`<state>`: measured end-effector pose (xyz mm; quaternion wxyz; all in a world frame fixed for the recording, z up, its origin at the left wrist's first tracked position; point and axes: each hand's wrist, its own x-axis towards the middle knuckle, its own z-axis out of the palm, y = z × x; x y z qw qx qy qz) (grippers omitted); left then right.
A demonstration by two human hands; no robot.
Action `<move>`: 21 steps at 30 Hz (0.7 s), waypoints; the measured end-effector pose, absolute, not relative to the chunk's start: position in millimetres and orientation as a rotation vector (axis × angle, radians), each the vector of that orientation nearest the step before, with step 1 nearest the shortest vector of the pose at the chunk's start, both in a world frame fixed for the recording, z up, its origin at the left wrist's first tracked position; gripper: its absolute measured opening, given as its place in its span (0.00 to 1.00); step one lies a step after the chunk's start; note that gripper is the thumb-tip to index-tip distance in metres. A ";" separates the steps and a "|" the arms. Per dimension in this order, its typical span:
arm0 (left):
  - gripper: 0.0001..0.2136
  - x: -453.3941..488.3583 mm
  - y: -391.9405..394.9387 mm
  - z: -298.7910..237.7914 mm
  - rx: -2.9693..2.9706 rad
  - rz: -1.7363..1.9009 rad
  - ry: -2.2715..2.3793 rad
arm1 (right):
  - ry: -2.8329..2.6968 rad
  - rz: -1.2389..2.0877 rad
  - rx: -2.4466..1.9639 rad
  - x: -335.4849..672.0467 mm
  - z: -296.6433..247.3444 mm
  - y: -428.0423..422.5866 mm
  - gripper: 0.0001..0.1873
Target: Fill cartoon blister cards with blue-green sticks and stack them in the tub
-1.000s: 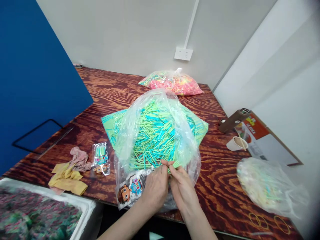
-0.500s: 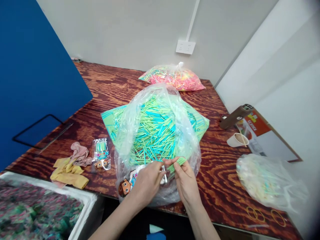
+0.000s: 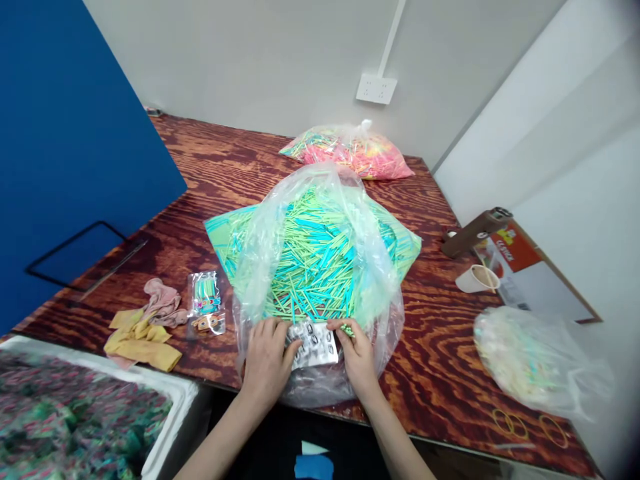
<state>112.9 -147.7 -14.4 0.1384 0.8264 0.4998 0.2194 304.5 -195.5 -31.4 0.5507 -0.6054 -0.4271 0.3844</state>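
A large clear plastic bag (image 3: 255, 267) lies open in front of me, full of thin green and blue sticks (image 3: 313, 257). At its near edge my left hand (image 3: 267, 353) grips a small silver packet (image 3: 320, 347) with dark printed marks, its thumb lying over the packet's left part. Inside my right hand (image 3: 359, 360) is a small bundle of green sticks (image 3: 346, 329), seen nearly end-on. The index fingertip of that hand is by the packet's upper right corner. The hands hide the rest of the packet and most of the bundle.
To the left lie a small filled packet (image 3: 206, 303) and pink and yellow cloths (image 3: 143, 340), near a white-rimmed box (image 3: 173, 417). A tied bag (image 3: 355, 157) sits behind. Rightward are a paper cup (image 3: 473, 280), a brown cylindrical object (image 3: 475, 233), another bag (image 3: 525, 360) and rubber bands (image 3: 510, 423).
My left hand has moved left and now shows the silver packet's face; the cartoon print is covered. My right hand has turned, so the green sticks point toward me.
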 end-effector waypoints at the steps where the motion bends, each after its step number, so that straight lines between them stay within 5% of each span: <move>1: 0.06 114.0 -146.6 -13.7 2.359 0.649 1.447 | -1.015 0.901 -1.439 304.3 -31.7 -195.6 0.08; 4: 0.02 116.0 -143.8 -10.6 2.254 0.728 1.451 | -1.016 0.867 -1.455 303.4 -33.0 -195.5 0.08; 13: 0.13 110.8 -133.6 -11.5 2.184 0.793 1.341 | -1.009 0.851 -1.464 303.6 -40.0 -196.0 0.12; 21: 0.10 109.6 -125.8 7.2 1.853 1.041 1.328 | -1.041 0.840 -1.450 303.0 -34.1 -195.6 0.11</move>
